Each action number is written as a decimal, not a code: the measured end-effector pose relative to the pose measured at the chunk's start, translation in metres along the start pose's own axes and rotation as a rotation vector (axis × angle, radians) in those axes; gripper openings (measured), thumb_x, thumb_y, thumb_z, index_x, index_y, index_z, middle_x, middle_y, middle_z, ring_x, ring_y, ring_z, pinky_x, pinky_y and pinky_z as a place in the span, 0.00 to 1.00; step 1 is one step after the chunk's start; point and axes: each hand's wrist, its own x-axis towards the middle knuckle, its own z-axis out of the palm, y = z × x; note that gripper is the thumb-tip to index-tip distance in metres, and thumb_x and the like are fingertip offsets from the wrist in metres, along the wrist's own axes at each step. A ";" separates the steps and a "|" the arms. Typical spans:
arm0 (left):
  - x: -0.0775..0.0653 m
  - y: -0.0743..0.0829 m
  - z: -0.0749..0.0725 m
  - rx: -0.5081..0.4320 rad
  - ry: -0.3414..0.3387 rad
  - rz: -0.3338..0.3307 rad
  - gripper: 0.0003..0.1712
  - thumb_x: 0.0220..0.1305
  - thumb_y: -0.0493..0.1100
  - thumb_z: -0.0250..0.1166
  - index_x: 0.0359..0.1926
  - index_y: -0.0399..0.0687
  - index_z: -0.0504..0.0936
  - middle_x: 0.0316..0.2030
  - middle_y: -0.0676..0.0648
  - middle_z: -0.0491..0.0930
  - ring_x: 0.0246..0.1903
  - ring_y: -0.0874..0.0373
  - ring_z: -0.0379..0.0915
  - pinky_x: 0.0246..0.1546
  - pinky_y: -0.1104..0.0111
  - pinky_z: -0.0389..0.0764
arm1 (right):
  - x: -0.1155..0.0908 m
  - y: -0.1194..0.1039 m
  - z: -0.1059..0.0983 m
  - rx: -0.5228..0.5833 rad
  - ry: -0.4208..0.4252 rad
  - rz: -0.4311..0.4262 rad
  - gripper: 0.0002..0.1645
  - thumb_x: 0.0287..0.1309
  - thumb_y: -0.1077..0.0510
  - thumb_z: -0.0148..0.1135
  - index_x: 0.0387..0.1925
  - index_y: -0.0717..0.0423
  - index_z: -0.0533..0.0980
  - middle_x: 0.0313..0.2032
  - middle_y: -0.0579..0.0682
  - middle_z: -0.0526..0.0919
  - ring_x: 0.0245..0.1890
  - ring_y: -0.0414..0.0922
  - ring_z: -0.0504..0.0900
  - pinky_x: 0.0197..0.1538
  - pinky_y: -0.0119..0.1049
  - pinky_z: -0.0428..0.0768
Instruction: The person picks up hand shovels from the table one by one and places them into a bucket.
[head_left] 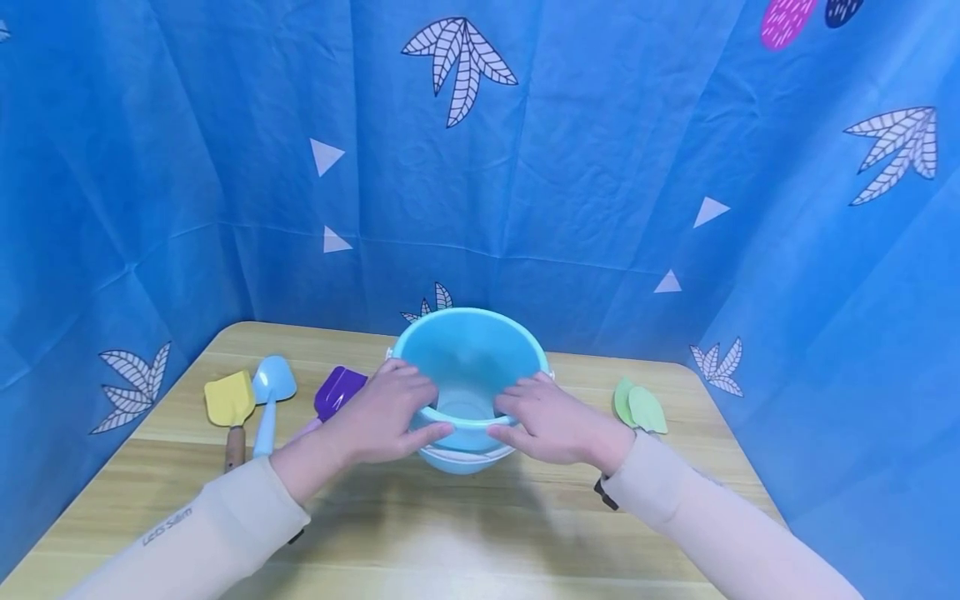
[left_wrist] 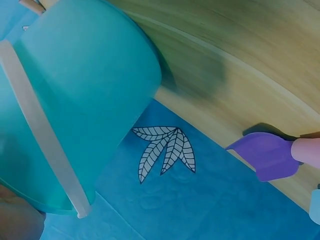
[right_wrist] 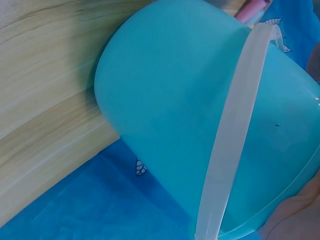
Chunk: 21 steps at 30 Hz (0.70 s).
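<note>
A light-blue toy bucket (head_left: 471, 354) is at the middle of the table, its open mouth toward the head camera. My left hand (head_left: 386, 410) grips the rim on the left, thumb lying along the front edge. On the opposite side my right hand (head_left: 558, 421) holds the rim in the same way, the two thumb tips a short gap apart. A white carrying handle (left_wrist: 45, 132) hangs down across the bucket's outer wall, also in the right wrist view. Just left of my left hand lies a purple toy shovel (head_left: 340, 392), partly hidden by the forearm.
A yellow shovel (head_left: 230, 400) with a brown handle and a light-blue shovel (head_left: 274, 380) lie at the table's left. Two pale green leaf-shaped pieces (head_left: 647, 410) are on the right, near my right sleeve. Blue patterned cloth (head_left: 570, 150) surrounds the wooden table (head_left: 585, 525).
</note>
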 end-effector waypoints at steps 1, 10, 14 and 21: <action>0.000 0.001 0.000 0.001 0.000 -0.001 0.24 0.62 0.71 0.43 0.28 0.61 0.69 0.24 0.64 0.66 0.32 0.66 0.60 0.51 0.60 0.61 | -0.001 0.000 0.000 0.002 -0.002 0.004 0.23 0.65 0.32 0.34 0.35 0.39 0.69 0.30 0.34 0.70 0.37 0.37 0.64 0.47 0.40 0.61; -0.002 0.006 0.000 -0.002 -0.019 -0.019 0.24 0.61 0.72 0.43 0.29 0.62 0.70 0.24 0.65 0.66 0.33 0.66 0.61 0.52 0.60 0.60 | -0.005 -0.003 0.001 0.006 0.010 -0.003 0.25 0.65 0.31 0.33 0.35 0.40 0.70 0.30 0.34 0.70 0.37 0.37 0.65 0.48 0.40 0.62; -0.002 0.006 0.001 -0.006 -0.027 -0.021 0.24 0.61 0.72 0.43 0.30 0.62 0.70 0.25 0.65 0.67 0.34 0.66 0.61 0.52 0.60 0.60 | -0.006 -0.003 0.001 0.009 0.014 -0.013 0.24 0.65 0.32 0.33 0.36 0.40 0.70 0.30 0.35 0.70 0.37 0.38 0.65 0.48 0.41 0.62; -0.001 0.007 0.001 -0.012 -0.001 0.002 0.23 0.62 0.71 0.44 0.29 0.61 0.70 0.24 0.65 0.66 0.33 0.65 0.61 0.51 0.60 0.61 | -0.010 -0.005 0.000 -0.002 0.020 -0.022 0.24 0.66 0.32 0.33 0.35 0.40 0.69 0.30 0.35 0.69 0.37 0.38 0.64 0.47 0.40 0.62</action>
